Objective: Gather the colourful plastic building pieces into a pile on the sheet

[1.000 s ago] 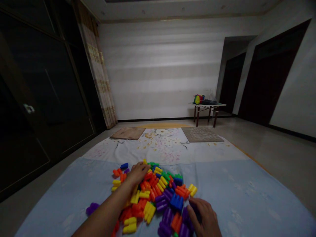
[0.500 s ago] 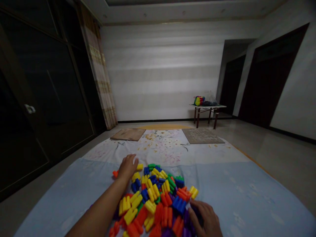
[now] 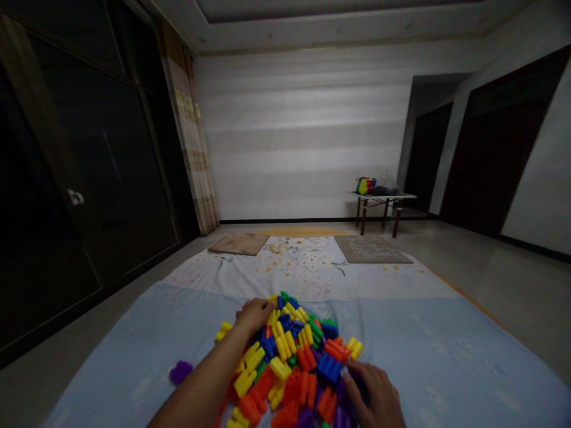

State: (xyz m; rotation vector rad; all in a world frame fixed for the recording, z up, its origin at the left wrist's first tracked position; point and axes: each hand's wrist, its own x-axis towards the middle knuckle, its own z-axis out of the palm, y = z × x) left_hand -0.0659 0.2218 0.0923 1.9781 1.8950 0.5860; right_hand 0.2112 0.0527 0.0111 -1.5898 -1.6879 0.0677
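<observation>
A heap of plastic building blocks (image 3: 294, 356) in yellow, orange, blue, purple and green lies on a pale blue sheet (image 3: 446, 356) spread on the floor. My left hand (image 3: 255, 313) rests on the far left edge of the heap, fingers curved over the blocks, forearm lying across the pile. My right hand (image 3: 373, 396) lies flat on the near right side of the heap, fingers spread on purple and blue blocks. Neither hand lifts a block. One purple block (image 3: 180, 371) lies alone to the left of the pile.
Beyond the blue sheet lies a white flowered sheet (image 3: 303, 267) with two small mats (image 3: 372, 248) at its far end. A low table (image 3: 381, 199) with bags stands by the back wall. Dark glass doors (image 3: 89, 178) line the left side; a curtain (image 3: 194, 142) hangs in the corner.
My left hand reached out past the far left of the pile, then drew back toward me, raking stray blocks into a tighter heap. My right hand stayed at the near right edge.
</observation>
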